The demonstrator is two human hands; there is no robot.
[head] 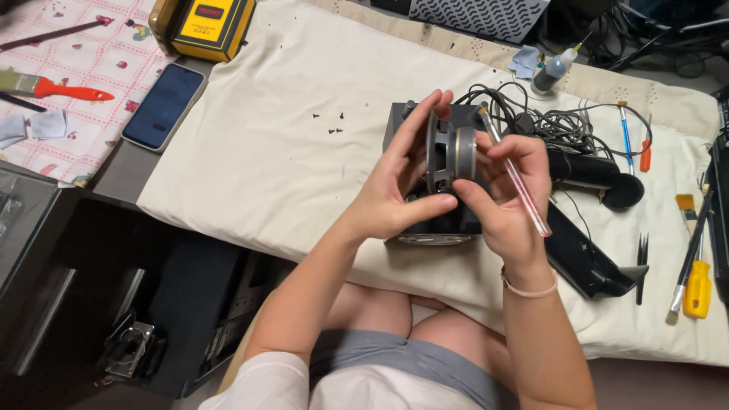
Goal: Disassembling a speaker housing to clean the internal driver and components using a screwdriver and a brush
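A cream cloth (304,159) covers most of the worktop (125,171), whose bare grey surface shows at the left. On the cloth lie a few small dark screws (332,121), a black speaker box (433,220), a tangle of black cable (547,121), a black panel (588,258), tweezers (642,262), a yellow-handled screwdriver (697,288), a brush (687,211), a small glue bottle (553,72) and two thin tools (634,140). A phone (163,105) lies on the bare surface at the cloth's left edge, a yellow case (205,26) above it.

Your single head-worn camera looks steeply down and forward, close over your lap and hands, across the cream cloth (288,152) toward the cluttered far edge.
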